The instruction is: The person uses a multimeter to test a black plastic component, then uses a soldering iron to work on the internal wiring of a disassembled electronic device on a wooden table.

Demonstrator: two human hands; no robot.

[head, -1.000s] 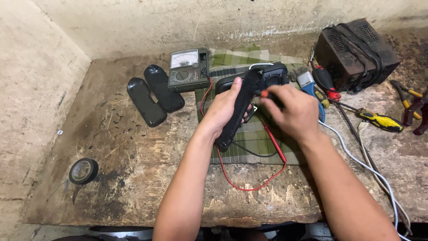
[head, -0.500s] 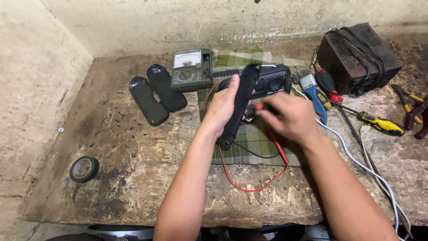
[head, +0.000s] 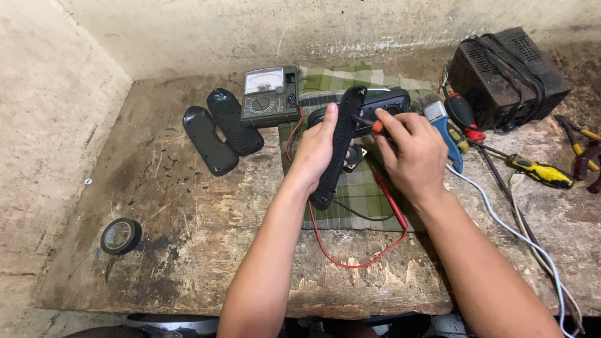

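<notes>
My left hand [head: 316, 150] grips a long black perforated grille panel [head: 339, 145], held on edge above a green checked cloth [head: 350, 188]. My right hand [head: 413, 153] holds a small screwdriver with an orange handle [head: 369, 123], its tip pointing at the panel's upper part. Behind the panel lies a black speaker body [head: 385, 100] on the cloth. A small round speaker driver [head: 355, 154] shows between the hands.
An analog multimeter [head: 269, 96] with red and black leads [head: 350, 260] sits behind. Two black oval covers [head: 219, 128] lie at left, a tape roll [head: 121, 235] near the front left. A black box [head: 507, 69], screwdrivers [head: 538, 170], pliers [head: 579, 147] and a white cable [head: 519, 235] crowd the right.
The left hand has lifted the grille panel more upright. The right hand has brought the screwdriver up to the panel's upper end.
</notes>
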